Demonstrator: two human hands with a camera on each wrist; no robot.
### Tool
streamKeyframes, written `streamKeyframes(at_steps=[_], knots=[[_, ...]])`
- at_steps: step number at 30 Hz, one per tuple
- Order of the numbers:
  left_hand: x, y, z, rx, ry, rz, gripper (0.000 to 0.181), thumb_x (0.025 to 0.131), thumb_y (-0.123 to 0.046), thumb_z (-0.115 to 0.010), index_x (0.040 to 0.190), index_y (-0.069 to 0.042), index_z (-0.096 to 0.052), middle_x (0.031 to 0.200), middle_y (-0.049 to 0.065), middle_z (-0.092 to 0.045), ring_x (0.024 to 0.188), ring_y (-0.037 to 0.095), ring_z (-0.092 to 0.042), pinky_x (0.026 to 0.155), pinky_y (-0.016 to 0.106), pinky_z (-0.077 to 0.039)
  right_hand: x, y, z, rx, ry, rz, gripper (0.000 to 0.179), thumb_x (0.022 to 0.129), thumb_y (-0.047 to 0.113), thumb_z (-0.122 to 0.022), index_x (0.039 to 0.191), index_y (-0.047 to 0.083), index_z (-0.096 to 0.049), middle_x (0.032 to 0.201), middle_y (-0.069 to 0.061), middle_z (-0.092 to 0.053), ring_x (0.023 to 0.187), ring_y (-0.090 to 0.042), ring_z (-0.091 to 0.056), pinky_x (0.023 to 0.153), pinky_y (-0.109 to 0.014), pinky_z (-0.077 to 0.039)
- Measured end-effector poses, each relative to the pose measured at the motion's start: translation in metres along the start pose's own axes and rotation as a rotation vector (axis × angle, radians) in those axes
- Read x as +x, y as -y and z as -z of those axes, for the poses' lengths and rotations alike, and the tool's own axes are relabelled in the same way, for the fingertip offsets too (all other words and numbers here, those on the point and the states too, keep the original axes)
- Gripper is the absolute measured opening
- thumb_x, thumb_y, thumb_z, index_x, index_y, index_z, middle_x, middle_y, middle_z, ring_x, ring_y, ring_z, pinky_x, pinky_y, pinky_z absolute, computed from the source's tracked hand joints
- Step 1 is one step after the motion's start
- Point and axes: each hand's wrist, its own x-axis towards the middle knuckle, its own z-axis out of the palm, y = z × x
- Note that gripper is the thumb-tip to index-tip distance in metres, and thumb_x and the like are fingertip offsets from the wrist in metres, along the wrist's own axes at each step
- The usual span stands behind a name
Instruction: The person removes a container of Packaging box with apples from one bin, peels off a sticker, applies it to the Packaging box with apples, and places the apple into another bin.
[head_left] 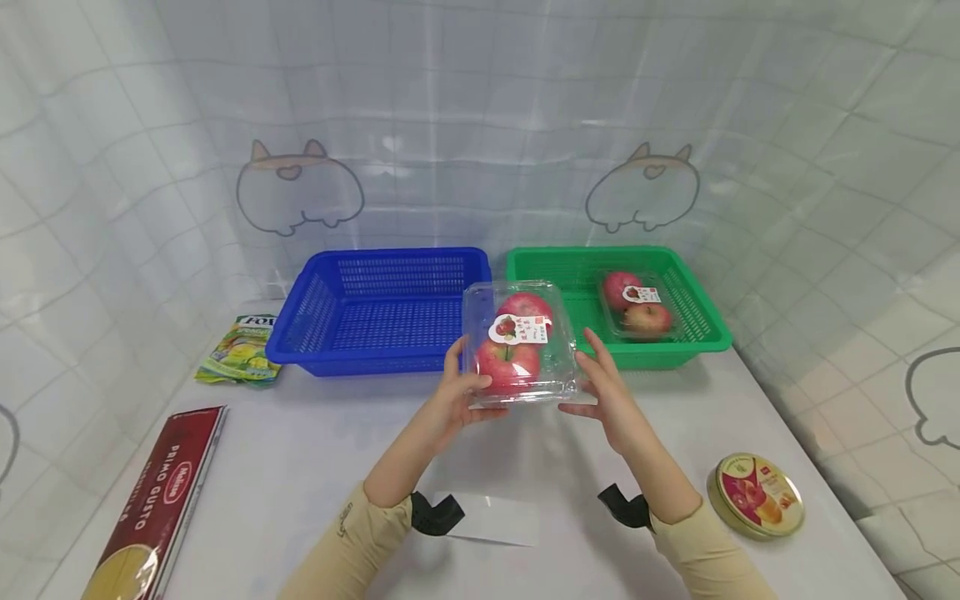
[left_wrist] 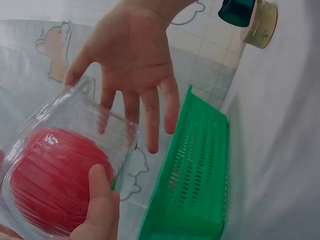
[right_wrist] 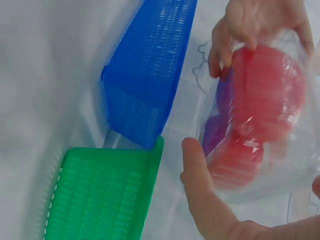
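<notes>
A clear plastic box of apples (head_left: 551,350) with a white label is held up above the table, in front of the two baskets. My left hand (head_left: 452,396) grips its left side, thumb over the front edge and fingers around the side. At the box's right side is my right hand (head_left: 603,392). Its fingers (left_wrist: 150,120) are spread and nearly straight in the left wrist view, close to the box's edge; whether they touch it I cannot tell. Red apples (right_wrist: 270,95) show through the plastic in the right wrist view.
Behind stand a blue basket (head_left: 390,364) and a green basket (head_left: 637,358), the green one holding another box of apples (head_left: 647,317). At left lie green-yellow packets (head_left: 243,350) and a red pasta pack (head_left: 161,492). A round tin (head_left: 757,496) sits at right, a white sheet (head_left: 495,518) in front.
</notes>
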Motion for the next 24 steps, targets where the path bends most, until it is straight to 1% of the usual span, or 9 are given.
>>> streamKeyframes(at_steps=[3, 5, 7, 12, 15, 18, 19, 21, 24], knots=[[0.013, -0.001, -0.006, -0.012, -0.01, -0.014, 0.084, 0.077, -0.01, -0.05, 0.144, -0.026, -0.002, 0.136, 0.02, -0.029, 0.108, 0.035, -0.048, 0.085, 0.052, -0.048, 0.001, 0.002, 0.002, 0.004, -0.007, 0.016, 0.063, 0.097, 0.034, -0.041, 0.149, 0.024, -0.008, 0.148, -0.014, -0.013, 0.126, -0.043, -0.035, 0.086, -0.051, -0.047], [0.02, -0.001, -0.011, -0.017, -0.015, -0.02, 0.085, 0.077, -0.01, -0.051, 0.144, -0.026, -0.002, 0.136, 0.021, -0.03, 0.107, 0.034, -0.048, 0.085, 0.053, -0.047, 0.003, 0.005, 0.003, 0.018, -0.022, 0.028, 0.063, 0.097, 0.031, -0.043, 0.149, 0.022, -0.009, 0.146, -0.016, -0.017, 0.125, -0.042, -0.035, 0.086, -0.05, -0.048], [0.028, -0.001, -0.017, -0.012, -0.009, -0.026, 0.085, 0.077, -0.011, -0.052, 0.145, -0.025, -0.001, 0.135, 0.022, -0.031, 0.107, 0.034, -0.049, 0.085, 0.053, -0.047, 0.005, 0.007, 0.003, 0.045, -0.056, 0.037, 0.062, 0.096, 0.028, -0.045, 0.148, 0.019, -0.012, 0.14, -0.018, -0.023, 0.123, -0.04, -0.037, 0.086, -0.047, -0.049], [0.045, -0.003, -0.028, 0.025, 0.015, -0.046, 0.086, 0.079, -0.013, -0.053, 0.144, -0.025, 0.002, 0.132, 0.021, -0.036, 0.106, 0.031, -0.052, 0.085, 0.05, -0.048, 0.014, 0.012, 0.008, 0.148, -0.17, 0.031, 0.056, 0.095, 0.024, -0.048, 0.144, 0.012, -0.025, 0.125, -0.009, -0.036, 0.112, -0.031, -0.046, 0.084, -0.039, -0.051], [0.056, -0.004, -0.033, 0.004, 0.002, -0.043, 0.086, 0.079, -0.013, -0.055, 0.144, -0.025, 0.001, 0.129, 0.019, -0.04, 0.1, 0.027, -0.054, 0.084, 0.049, -0.049, 0.02, 0.016, 0.012, 0.216, -0.207, 0.01, 0.055, 0.094, 0.023, -0.049, 0.142, 0.007, -0.028, 0.122, -0.003, -0.039, 0.109, -0.026, -0.046, 0.084, -0.036, -0.052], [0.067, -0.004, -0.037, 0.0, -0.008, -0.041, 0.083, 0.082, -0.015, -0.056, 0.143, -0.024, -0.002, 0.127, 0.02, -0.042, 0.095, 0.027, -0.056, 0.084, 0.047, -0.05, 0.026, 0.02, 0.017, 0.271, -0.233, -0.01, 0.055, 0.094, 0.021, -0.049, 0.141, 0.005, -0.027, 0.12, 0.001, -0.04, 0.105, -0.024, -0.044, 0.086, -0.037, -0.051], [0.071, -0.004, -0.038, 0.012, -0.01, -0.04, 0.081, 0.083, -0.017, -0.057, 0.143, -0.024, -0.002, 0.128, 0.02, -0.042, 0.096, 0.027, -0.057, 0.084, 0.046, -0.05, 0.028, 0.021, 0.019, 0.282, -0.243, -0.016, 0.055, 0.094, 0.021, -0.049, 0.141, 0.005, -0.027, 0.119, 0.002, -0.039, 0.102, -0.023, -0.045, 0.086, -0.037, -0.05], [0.077, -0.002, -0.04, 0.067, -0.003, -0.044, 0.078, 0.087, -0.024, -0.056, 0.143, -0.022, -0.002, 0.131, 0.021, -0.039, 0.1, 0.03, -0.057, 0.086, 0.045, -0.05, 0.032, 0.023, 0.024, 0.291, -0.258, -0.024, 0.055, 0.094, 0.022, -0.048, 0.142, 0.005, -0.027, 0.117, 0.003, -0.038, 0.094, -0.02, -0.048, 0.087, -0.038, -0.05], [0.085, 0.001, -0.042, 0.203, -0.016, -0.048, 0.072, 0.092, -0.038, -0.05, 0.145, -0.02, -0.004, 0.137, 0.018, -0.033, 0.111, 0.035, -0.05, 0.089, 0.045, -0.048, 0.039, 0.025, 0.031, 0.301, -0.272, -0.019, 0.049, 0.095, 0.022, -0.049, 0.138, 0.005, -0.033, 0.112, 0.002, -0.037, 0.081, -0.016, -0.051, 0.088, -0.04, -0.049]])
